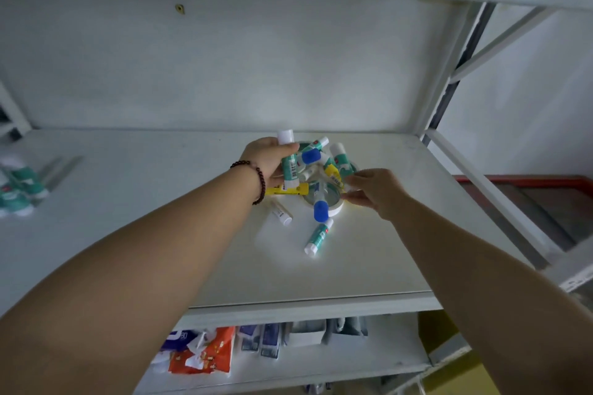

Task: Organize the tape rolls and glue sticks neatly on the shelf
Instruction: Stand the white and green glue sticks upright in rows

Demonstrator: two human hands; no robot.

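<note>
Barely begun, I judge: the left hand (269,160) grips one glue stick (289,167). The right hand (376,192) touches the tape roll (335,209), grip unclear. The pile (312,156) between them lies jumbled on the shelf (353,266).

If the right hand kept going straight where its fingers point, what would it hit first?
Most likely the yellow glue stick atop the pile, right ahead of the right hand; the tape roll lies just below, depth unclear.
</note>
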